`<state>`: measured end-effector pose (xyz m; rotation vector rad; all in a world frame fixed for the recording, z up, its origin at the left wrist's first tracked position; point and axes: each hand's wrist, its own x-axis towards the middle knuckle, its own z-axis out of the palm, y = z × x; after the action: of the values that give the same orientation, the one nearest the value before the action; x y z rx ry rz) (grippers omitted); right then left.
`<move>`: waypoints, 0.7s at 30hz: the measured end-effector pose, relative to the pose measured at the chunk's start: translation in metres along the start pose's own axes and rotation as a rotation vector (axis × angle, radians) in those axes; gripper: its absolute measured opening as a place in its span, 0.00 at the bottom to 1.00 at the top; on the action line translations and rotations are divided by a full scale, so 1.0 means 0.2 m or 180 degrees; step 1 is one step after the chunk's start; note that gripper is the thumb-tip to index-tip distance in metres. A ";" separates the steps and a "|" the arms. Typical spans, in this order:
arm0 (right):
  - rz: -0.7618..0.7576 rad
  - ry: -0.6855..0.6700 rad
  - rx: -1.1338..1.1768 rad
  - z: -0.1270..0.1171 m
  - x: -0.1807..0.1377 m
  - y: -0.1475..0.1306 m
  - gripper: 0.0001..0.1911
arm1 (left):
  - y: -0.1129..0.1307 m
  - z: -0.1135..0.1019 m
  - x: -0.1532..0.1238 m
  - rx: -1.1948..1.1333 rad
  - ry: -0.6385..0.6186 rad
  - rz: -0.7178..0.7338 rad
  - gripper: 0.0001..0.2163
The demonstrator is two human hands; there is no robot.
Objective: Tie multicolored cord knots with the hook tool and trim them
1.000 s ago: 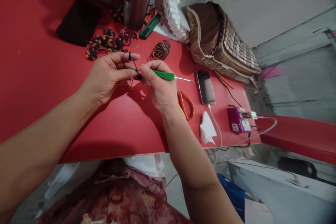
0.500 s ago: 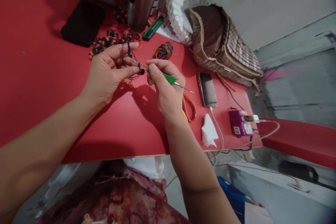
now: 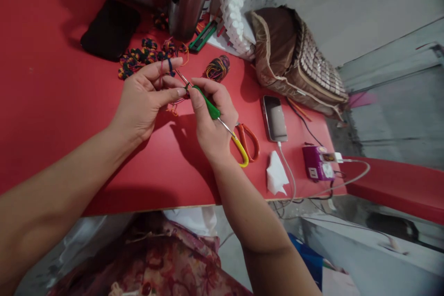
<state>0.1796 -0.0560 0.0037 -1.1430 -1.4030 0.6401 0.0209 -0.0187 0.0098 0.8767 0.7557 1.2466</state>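
Observation:
My right hand [image 3: 217, 118] is closed around the green handle of a crochet hook [image 3: 210, 105], whose metal shaft slants up and left toward my left fingers. My left hand [image 3: 145, 95] pinches a small dark piece of crochet [image 3: 187, 91] between thumb and fingers, mostly hidden by the fingertips. Dark and reddish yarn [image 3: 169, 64] is looped around its raised index finger. Behind the left hand lies a heap of multicoloured crocheted balls [image 3: 144, 53]. A small wound bundle of yarn [image 3: 217, 68] rests beyond my right hand.
Scissors [image 3: 250, 143] with red and yellow handles lie right of my right hand. Farther right are a phone [image 3: 275, 118] on a cable, crumpled tissue [image 3: 276, 173] and a purple socket box [image 3: 317, 162]. Behind stand a green cutter [image 3: 204, 37], steel flask [image 3: 190, 0] and brown bag [image 3: 294, 51].
My right hand has shifted slightly left and turned, so the hook slopes more steeply. More of the scissors' yellow handle shows. My left hand has barely moved.

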 end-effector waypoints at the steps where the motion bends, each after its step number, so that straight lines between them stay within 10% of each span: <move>1: -0.0006 0.0008 -0.0021 0.00 0.00 0.00 0.08 | 0.00 0.00 0.00 -0.0030 0.0029 -0.0007 0.24; 21: -0.0153 -0.0077 0.0027 -0.01 -0.01 0.00 0.10 | 0.00 -0.01 0.01 -0.0236 0.0038 -0.0060 0.20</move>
<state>0.1803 -0.0575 0.0042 -1.0950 -1.4427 0.6269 0.0203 -0.0158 0.0080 0.8007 0.7211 1.2563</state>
